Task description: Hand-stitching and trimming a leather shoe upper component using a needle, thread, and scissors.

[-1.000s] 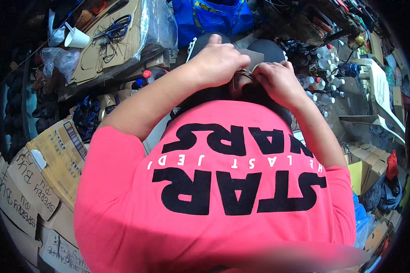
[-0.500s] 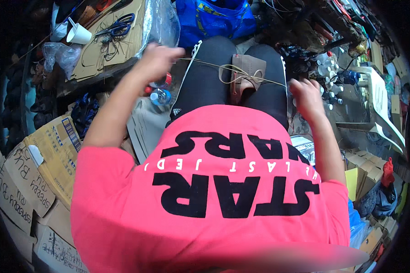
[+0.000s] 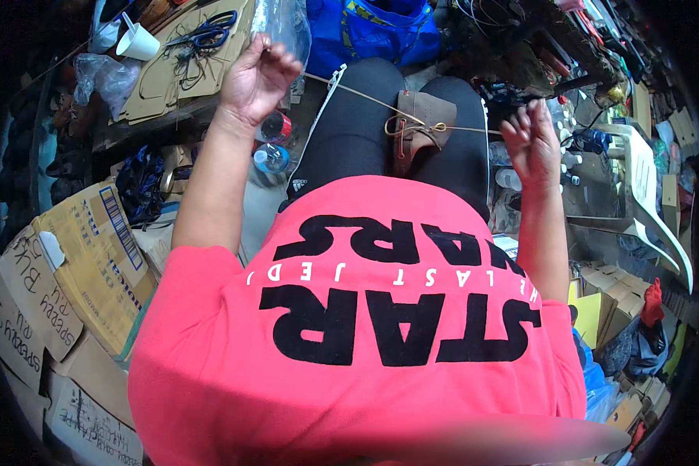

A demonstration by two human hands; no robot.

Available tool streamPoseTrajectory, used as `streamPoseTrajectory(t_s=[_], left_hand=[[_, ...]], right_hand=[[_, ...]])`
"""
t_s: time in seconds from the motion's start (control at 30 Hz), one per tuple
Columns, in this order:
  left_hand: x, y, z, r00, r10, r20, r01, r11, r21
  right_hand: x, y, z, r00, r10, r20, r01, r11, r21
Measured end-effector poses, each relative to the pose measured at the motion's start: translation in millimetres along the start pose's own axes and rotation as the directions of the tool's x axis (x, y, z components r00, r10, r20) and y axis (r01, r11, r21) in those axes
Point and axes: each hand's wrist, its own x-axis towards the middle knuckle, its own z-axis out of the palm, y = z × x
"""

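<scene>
A brown leather piece, like part of a shoe upper (image 3: 422, 106), sits between my thighs with reddish stitching down one side. A thin tan cord (image 3: 373, 99) stretches across it, with small loops and a knot on the leather. My left hand (image 3: 260, 84), fingers curled, grips one end of this cord to the left of my knees. On the right, my curled right hand (image 3: 533, 144) has the other end. The cord runs nearly straight between the hands; the exact pinch points are hard to see.
Scissors (image 3: 210, 31) lie on cardboard at upper left, near a white cup (image 3: 137, 42). A blue bag (image 3: 373, 31) stands beyond my knees. Bottles (image 3: 271, 158) are beside my left leg. A white plastic chair (image 3: 646, 182) is at right, and cardboard boxes (image 3: 93, 256) at lower left.
The cord's loops over the leather have shrunk and its knot has drawn in. My left hand has moved up and left; my right hand has risen slightly.
</scene>
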Motion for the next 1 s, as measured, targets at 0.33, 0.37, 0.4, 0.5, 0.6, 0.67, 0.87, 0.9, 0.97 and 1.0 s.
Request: streamPoseTrajectory(t_s=[0.33, 0.37, 0.4, 0.5, 0.6, 0.67, 0.87, 0.9, 0.97, 1.0], left_hand=[[6.4, -13.5, -17.0, 0.929, 0.239, -0.282, 0.035, 0.702, 0.711], [13.6, -25.5, 0.0, 0.972, 0.165, -0.168, 0.057, 0.528, 0.847], [21.1, -37.1, 16.6, 0.995, 0.071, -0.07, 0.043, 0.326, 0.944], [46.6, -63.8, 48.9, 0.978, -0.211, -0.009, 0.021, 0.055, 0.998], [71.3, -86.3, 46.5, 0.949, -0.294, 0.118, -0.153, -0.1, 0.983], [78.7, -92.9, 49.0, 0.925, -0.322, 0.2, -0.263, -0.164, 0.951], [86.8, -94.2, 54.5, 0.886, -0.452, 0.103, -0.24, -0.258, 0.936], [87.6, -94.6, 55.5, 0.882, -0.461, 0.099, -0.245, -0.269, 0.932], [87.7, -94.9, 54.2, 0.879, -0.468, 0.091, -0.246, -0.28, 0.928], [87.8, -95.1, 53.2, 0.879, -0.468, 0.088, -0.242, -0.28, 0.929]], right_hand=[[-58.1, -37.8, -33.6, 0.823, -0.291, -0.487, -0.214, 0.635, -0.742], [-55.5, -28.9, -23.1, 0.868, -0.242, -0.433, -0.225, 0.587, -0.778], [-49.6, -19.3, -14.0, 0.909, -0.184, -0.374, -0.226, 0.537, -0.813], [-34.5, 23.3, 33.9, 0.989, -0.135, -0.065, -0.044, 0.152, -0.987], [-22.9, 42.9, 50.6, 0.99, -0.072, 0.119, 0.113, -0.081, -0.99], [-19.7, 48.6, 49.7, 0.993, -0.099, 0.065, 0.063, -0.021, -0.998], [-6.8, 48.6, 56.7, 0.995, -0.072, 0.07, 0.069, -0.019, -0.997], [-6.2, 48.2, 56.8, 0.995, -0.071, 0.07, 0.068, -0.02, -0.997], [-4.4, 47.0, 57.8, 0.998, -0.046, 0.039, 0.039, -0.006, -0.999], [-3.4, 45.6, 59.8, 0.998, -0.044, 0.04, 0.039, -0.006, -0.999]])
